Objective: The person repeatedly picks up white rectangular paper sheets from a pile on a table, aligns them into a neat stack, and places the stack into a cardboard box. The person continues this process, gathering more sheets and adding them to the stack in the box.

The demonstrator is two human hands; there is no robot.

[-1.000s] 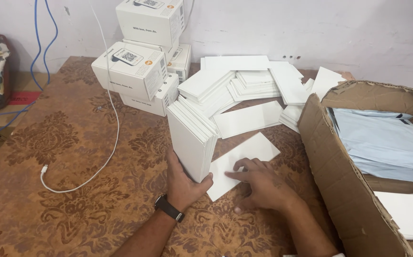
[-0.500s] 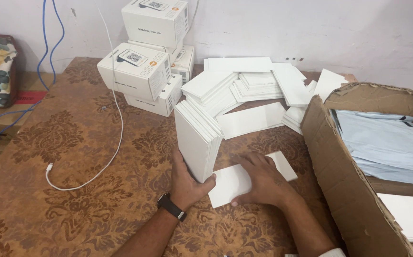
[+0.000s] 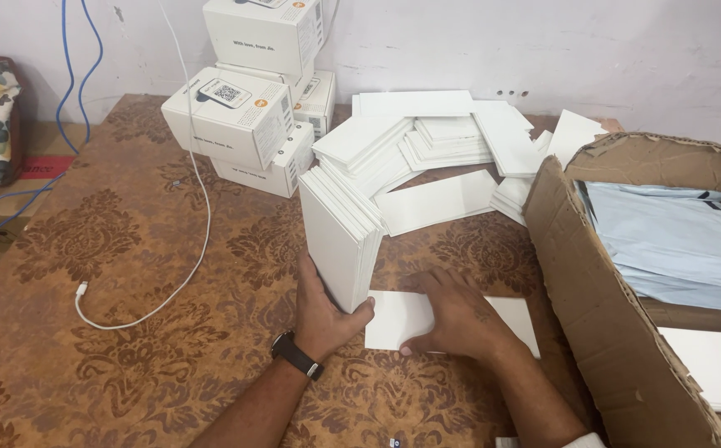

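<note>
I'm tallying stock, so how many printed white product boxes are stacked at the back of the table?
4 visible: top box, front box, low box beneath it, and one behind; more may be hidden.

You see: upright stack of matt white paperboard sheets (image 3: pixel 339 236); rough brown corrugated cardboard carton (image 3: pixel 593 290); brown patterned woven cloth table cover (image 3: pixel 111 249).

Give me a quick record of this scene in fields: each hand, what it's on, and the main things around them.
Left hand: left hand braces an upright stack of white cards on its edge
Right hand: right hand lies flat on a white card on the table
Surface: brown patterned table
Behind the hands: loose heap of white cards; white boxes stacked
Right side: open cardboard box holding pale blue packets
Left side: white cable trailing over the table
Wrist: dark watch on the left arm
</note>
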